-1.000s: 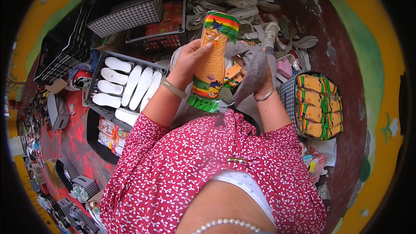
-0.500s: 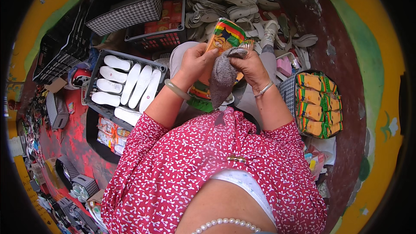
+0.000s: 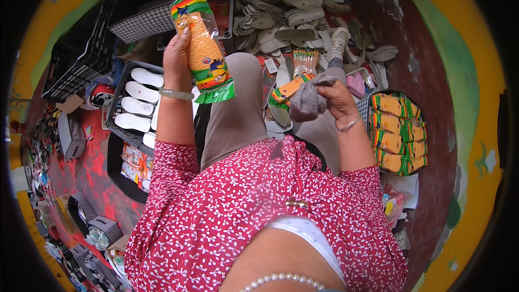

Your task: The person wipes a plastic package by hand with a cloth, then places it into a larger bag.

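My left hand [image 3: 176, 60] is raised at the left, closed around the edge of a long plastic packet [image 3: 204, 48]. Its ends are striped green, yellow and red, and an orange, bumpy, insole-shaped thing shows through the middle. At the right, my right hand [image 3: 341, 103] grips a bunched grey cloth [image 3: 311, 97]. Partly behind the cloth lies another orange packet [image 3: 292, 87], above my lap. A bundle of thin packs [image 3: 305, 60] shows just beyond it.
White insoles [image 3: 136, 105] fill a dark crate at my left. Orange packets [image 3: 389, 121] stand in rows in a basket at my right. Many loose pale shoe pieces [image 3: 292, 21] are heaped ahead. Houndstooth bins [image 3: 157, 19] stand at the far left.
My left hand has moved up and left with the packet, away from the cloth. My right hand has shifted right and slightly down, keeping the grey cloth.
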A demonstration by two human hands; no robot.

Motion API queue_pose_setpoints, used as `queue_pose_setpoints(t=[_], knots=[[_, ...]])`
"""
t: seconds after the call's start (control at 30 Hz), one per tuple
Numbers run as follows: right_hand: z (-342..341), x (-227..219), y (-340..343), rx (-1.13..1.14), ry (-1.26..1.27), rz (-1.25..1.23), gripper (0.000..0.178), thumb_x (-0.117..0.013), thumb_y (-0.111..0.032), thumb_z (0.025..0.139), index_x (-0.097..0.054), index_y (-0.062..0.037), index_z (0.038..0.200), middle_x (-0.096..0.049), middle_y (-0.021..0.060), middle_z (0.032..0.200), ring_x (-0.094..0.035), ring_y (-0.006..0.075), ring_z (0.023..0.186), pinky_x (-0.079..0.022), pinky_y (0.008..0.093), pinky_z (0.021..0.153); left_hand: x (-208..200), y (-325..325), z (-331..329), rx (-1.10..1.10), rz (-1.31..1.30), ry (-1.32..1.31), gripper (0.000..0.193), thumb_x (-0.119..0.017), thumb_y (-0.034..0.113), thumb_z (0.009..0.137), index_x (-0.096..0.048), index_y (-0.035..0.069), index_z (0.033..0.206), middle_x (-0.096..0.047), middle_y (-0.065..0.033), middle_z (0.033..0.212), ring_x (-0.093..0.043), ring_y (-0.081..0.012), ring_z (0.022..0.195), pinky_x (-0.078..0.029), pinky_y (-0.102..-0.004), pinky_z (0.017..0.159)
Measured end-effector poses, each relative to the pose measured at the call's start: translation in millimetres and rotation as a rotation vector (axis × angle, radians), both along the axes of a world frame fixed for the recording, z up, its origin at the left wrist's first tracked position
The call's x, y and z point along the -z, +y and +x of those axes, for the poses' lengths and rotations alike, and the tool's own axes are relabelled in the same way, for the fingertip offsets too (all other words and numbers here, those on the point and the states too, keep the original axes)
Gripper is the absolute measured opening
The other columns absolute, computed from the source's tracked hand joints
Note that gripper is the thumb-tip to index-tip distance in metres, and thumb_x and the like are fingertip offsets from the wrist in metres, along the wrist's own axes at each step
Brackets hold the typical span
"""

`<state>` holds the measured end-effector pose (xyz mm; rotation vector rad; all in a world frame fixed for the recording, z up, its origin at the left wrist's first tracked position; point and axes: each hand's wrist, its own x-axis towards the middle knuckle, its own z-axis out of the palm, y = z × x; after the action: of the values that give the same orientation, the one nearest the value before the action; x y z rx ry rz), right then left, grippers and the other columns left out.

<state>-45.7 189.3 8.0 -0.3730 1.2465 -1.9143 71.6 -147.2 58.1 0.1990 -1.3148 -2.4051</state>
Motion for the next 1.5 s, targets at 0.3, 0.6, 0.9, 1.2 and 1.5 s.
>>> queue_pose_setpoints(t=[0.3,0.6,0.9,1.2,1.5], knots=[[-2.6,15.2,-29.8,0.097,-0.201,-0.573,0.044,-0.054,-0.033,0.089,-0.046,-0.0052,0.122,-0.051,0.0145,0.121,-0.049,0.0299,0.114,-0.037,0.0453,0.098,-3.3,49.2,-11.4,0.013,0.087,-0.023,0.027,-0.05,0.019,0.092,-0.054,-0.002,0.107,-0.063,-0.0099,0.092,-0.063,-0.0161,0.076,-0.051,-0.0271,0.069],[37.2,-31.0,-82.2,-0.122,-0.162,-0.178,0.04,-0.054,-0.018,0.09,-0.043,-0.0033,0.125,-0.053,0.0131,0.118,-0.055,0.0204,0.104,-0.047,0.0334,0.087,10.5,85.8,-29.3,0.042,-0.104,-0.021,0.023,-0.055,0.018,0.09,-0.058,-0.004,0.097,-0.063,-0.0055,0.084,-0.06,-0.009,0.071,-0.048,-0.0217,0.063],[42.2,-10.6,-82.0,-0.234,-0.097,0.035,0.021,-0.06,-0.007,0.084,-0.057,0.0018,0.102,-0.063,0.0078,0.094,-0.061,0.0148,0.085,-0.05,0.026,0.075,29.3,91.4,-38.9,-0.166,-0.111,-0.016,0.019,-0.056,0.015,0.09,-0.059,-0.003,0.092,-0.063,-0.0043,0.081,-0.058,-0.0072,0.067,-0.047,-0.0207,0.059],[59.1,-5.3,-76.7,-0.19,-0.125,0.065,0.019,-0.058,-0.004,0.083,-0.057,0.0022,0.102,-0.063,0.0081,0.087,-0.062,0.0168,0.075,-0.054,0.0308,0.064,27.4,86.3,-47.3,-0.223,0.017,0.026,0.02,-0.054,0.015,0.091,-0.059,-0.003,0.093,-0.063,-0.0059,0.082,-0.06,-0.0096,0.068,-0.048,-0.022,0.062],[59.1,-13.5,-74.0,-0.223,-0.113,0.124,0.02,-0.055,0.0,0.082,-0.059,0.0002,0.102,-0.062,0.0054,0.087,-0.061,0.0131,0.073,-0.051,0.0268,0.062,39.3,78.0,-42.6,-0.23,0.103,-0.025,0.023,-0.051,0.015,0.092,-0.057,-0.005,0.1,-0.064,-0.0103,0.089,-0.063,-0.0154,0.074,-0.051,-0.0256,0.067]])
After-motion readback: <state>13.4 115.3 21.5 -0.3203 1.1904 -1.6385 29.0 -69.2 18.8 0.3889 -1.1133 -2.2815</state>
